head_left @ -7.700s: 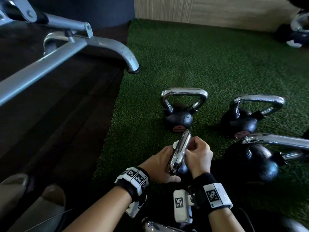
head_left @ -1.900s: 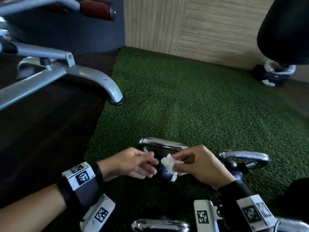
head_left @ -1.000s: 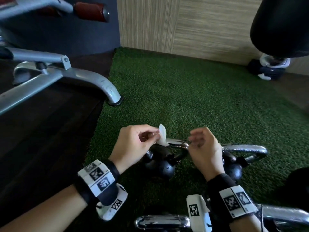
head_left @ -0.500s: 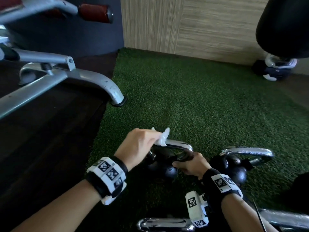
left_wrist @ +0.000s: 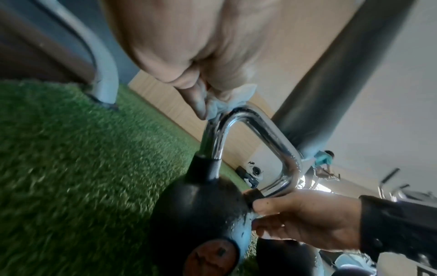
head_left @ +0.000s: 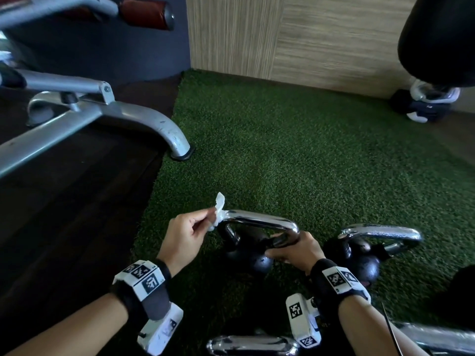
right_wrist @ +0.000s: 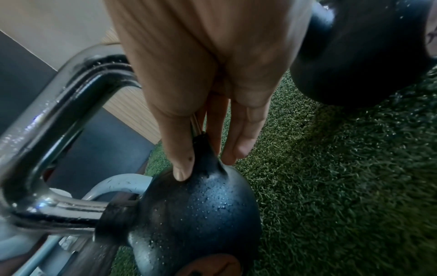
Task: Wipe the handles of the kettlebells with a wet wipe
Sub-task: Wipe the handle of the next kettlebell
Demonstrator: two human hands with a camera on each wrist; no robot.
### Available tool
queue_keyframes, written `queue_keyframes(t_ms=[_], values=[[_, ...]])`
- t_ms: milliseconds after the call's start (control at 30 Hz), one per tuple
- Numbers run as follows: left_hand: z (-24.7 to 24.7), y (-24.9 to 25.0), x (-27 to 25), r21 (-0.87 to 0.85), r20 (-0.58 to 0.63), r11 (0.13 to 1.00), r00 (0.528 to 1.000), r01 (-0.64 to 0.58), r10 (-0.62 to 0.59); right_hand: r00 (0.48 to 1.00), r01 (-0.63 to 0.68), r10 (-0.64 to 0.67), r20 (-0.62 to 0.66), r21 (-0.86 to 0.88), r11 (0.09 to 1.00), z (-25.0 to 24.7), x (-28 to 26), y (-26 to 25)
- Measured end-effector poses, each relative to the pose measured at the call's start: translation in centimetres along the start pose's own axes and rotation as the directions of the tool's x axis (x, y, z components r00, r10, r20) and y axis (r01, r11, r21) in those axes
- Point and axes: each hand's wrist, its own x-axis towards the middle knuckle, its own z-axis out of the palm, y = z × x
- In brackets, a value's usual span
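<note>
A black kettlebell point(head_left: 248, 254) with a chrome handle point(head_left: 259, 220) stands on the green turf. My left hand point(head_left: 189, 236) pinches a white wet wipe point(head_left: 219, 210) against the handle's left corner point(left_wrist: 238, 112). My right hand point(head_left: 295, 250) grips the right leg of the handle where it meets the ball, thumb point(right_wrist: 176, 149) and fingers point(right_wrist: 236, 142) on either side of the black neck. The wipe point(left_wrist: 227, 101) bunches between my left thumb and fingertips.
A second kettlebell point(head_left: 365, 255) stands just right of the first, and more chrome handles point(head_left: 253, 344) lie near my wrists. A grey bench frame foot point(head_left: 177, 143) rests at the turf's left edge. Another kettlebell point(head_left: 426, 104) sits far right by the wooden wall.
The wipe passed from my right hand to my left. My right hand dropped to grip the handle's right leg, and my left brought the wipe onto the handle's left corner.
</note>
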Motion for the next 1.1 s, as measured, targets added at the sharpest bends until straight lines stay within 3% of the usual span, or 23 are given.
queue_keyframes(t_ms=[133, 333, 633, 833, 967, 1100], values=[[0.6, -1.7, -0.7, -0.032, 0.091, 0.992, 0.988, 0.124, -0.121, 1.000, 0.017, -0.017, -0.005, -0.007, 1.000, -0.1, -0.4, -0.3], [2.8, -3.6, -2.0, 0.001, 0.065, 0.965, 0.962, 0.264, -0.264, 1.000, 0.005, -0.005, 0.003, 0.012, 1.000, -0.4, -0.8, -0.4], [3.3, -1.0, -2.8, 0.057, 0.086, 0.950, 0.947, 0.307, -0.311, 1.000, 0.020, -0.019, 0.019, -0.073, 0.997, -0.5, -0.7, -0.4], [3.2, -0.9, -1.1, 0.111, 0.064, 0.962, 0.964, 0.250, -0.258, 0.999, 0.050, -0.053, -0.003, -0.301, 0.952, -1.3, -1.0, -0.6], [4.6, -0.8, 1.4, 0.157, 0.015, 0.933, 0.943, 0.325, -0.331, 0.980, 0.198, -0.164, 0.116, -0.422, 0.885, -1.5, -1.6, -0.8], [6.2, 0.3, 3.8, 0.168, 0.024, 0.930, 0.942, 0.326, -0.335, 0.937, 0.276, -0.164, 0.309, -0.365, 0.889, -0.5, -1.6, -0.7]])
